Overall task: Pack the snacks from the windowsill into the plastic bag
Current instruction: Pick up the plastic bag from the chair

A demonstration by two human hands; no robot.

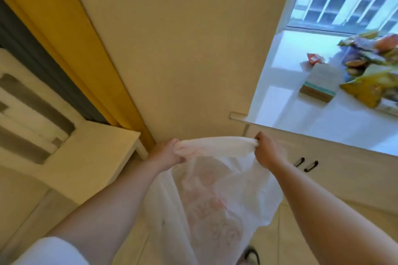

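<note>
Pinching the bunched rim of the white plastic bag point(212, 189) at either end, your left hand point(170, 154) and right hand point(266, 149) each keep a closed grip on it, fingers curled tight around the gathered film, with a twisted band of plastic stretched taut between them. Held that way, level and apart, the rim looks ready to be pulled open into a mouth, while the body of the bag, with faint red print on it, hangs slack below your forearms toward the floor. That suggests you are still preparing the bag, not loading it; nothing shows inside it. The snacks point(370, 64) lie in a loose heap of coloured packets on the white windowsill point(286, 101), up and to your right, well apart from the bag, with a flat box point(321, 83) just beside them and one small orange packet point(315, 59) a little apart. A cabinet with dark handles point(305, 164) stands below the sill.
</note>
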